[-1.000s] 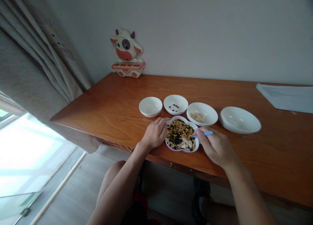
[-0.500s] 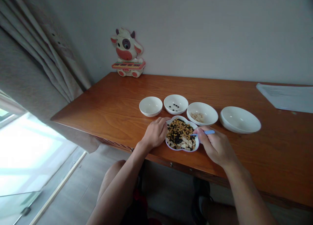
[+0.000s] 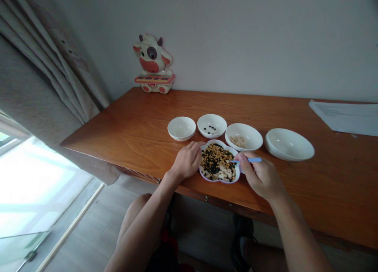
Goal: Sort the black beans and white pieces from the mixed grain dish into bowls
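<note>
**"What was your right hand doing?"**

"My right hand (image 3: 260,176) was closed in a pinch, thumb and fingers together on a slim blue plastic utensil (image 3: 251,160). I can't tell from this view whether it was tweezers or a small spoon."

**"Which way did it point?"**

"Its long axis lay almost level, running sideways across the table, with the tip pointing left and reaching over a white scalloped dish (image 3: 219,181). The tip was above the dark beans and yellow grains (image 3: 217,159) in that dish, but I can't tell whether it touched them."

**"And your left hand?"**

"My left hand (image 3: 186,160) wasn't pinching anything. Its fingers lay loosely curved against the dish's upper left rim."

**"Where was the dish?"**

"It sat near the edge of a wooden table (image 3: 325,177), between my hands. Pale seeds (image 3: 220,175) filled its lower part. Just beyond it stood a small white bowl (image 3: 181,128), a white bowl holding a few black beans (image 3: 212,125), and a white bowl of pale seeds (image 3: 251,144). A wider white bowl (image 3: 289,144) stood further right."
</note>
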### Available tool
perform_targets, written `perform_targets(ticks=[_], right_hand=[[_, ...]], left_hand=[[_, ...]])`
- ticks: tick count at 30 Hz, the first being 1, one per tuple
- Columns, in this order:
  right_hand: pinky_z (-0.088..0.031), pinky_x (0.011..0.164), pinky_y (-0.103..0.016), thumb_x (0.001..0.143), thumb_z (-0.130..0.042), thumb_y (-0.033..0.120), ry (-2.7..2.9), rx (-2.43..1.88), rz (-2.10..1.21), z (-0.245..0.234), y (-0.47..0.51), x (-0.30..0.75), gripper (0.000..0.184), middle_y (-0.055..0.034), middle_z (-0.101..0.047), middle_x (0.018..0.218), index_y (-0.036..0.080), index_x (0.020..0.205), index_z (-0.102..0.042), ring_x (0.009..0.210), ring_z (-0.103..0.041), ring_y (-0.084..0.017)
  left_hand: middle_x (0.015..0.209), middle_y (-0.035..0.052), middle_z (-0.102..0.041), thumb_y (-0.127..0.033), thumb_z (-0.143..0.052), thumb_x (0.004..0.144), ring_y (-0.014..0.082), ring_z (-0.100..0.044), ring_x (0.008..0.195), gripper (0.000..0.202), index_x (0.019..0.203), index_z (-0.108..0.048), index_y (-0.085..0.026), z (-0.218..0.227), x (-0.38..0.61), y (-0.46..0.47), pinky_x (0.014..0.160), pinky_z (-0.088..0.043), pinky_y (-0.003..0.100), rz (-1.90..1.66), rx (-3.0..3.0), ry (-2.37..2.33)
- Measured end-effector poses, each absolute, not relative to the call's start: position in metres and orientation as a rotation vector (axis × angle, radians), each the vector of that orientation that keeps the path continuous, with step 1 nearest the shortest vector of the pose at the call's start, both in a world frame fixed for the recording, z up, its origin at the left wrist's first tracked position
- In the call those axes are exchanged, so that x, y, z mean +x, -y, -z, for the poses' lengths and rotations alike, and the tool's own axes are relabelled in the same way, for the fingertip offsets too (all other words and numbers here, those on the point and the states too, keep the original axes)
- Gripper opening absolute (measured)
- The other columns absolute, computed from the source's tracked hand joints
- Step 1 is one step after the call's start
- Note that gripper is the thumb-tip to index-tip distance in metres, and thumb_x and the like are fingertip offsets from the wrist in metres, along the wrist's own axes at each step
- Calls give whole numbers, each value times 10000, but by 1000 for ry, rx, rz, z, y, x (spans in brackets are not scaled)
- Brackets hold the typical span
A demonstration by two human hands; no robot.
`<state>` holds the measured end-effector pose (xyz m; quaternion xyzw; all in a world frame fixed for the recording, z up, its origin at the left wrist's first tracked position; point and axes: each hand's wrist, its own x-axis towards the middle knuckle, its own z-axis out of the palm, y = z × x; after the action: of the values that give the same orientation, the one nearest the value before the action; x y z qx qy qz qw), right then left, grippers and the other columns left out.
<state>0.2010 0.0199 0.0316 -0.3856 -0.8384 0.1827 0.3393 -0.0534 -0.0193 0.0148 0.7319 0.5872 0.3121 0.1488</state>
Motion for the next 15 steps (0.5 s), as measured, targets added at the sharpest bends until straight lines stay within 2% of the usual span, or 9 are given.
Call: perform_targets(ticks=[10,15], right_hand=[[-490,681,-318,1030,-431,408,2213,-1022,-492,-30,-22,201,299,-40,-744,857,237,927,-653,753,-701,-202],[-500,770,-334,1034,-417,396,2229,-991,-476,-32,-22,199,322,-58,-742,947,237,883,-652,873,-704,-217]], left_hand=[[1169,129,-678,-254,-333,1041,249,-659,1073,360,1300,-565,-158,-15,-54,20,971,-519,391,-891,2115,-1691],[1191,130,-677,-255,-338,1037,252,-654,1091,354,1292,-568,-165,-15,-53,19,976,-519,398,-903,2106,-1684]])
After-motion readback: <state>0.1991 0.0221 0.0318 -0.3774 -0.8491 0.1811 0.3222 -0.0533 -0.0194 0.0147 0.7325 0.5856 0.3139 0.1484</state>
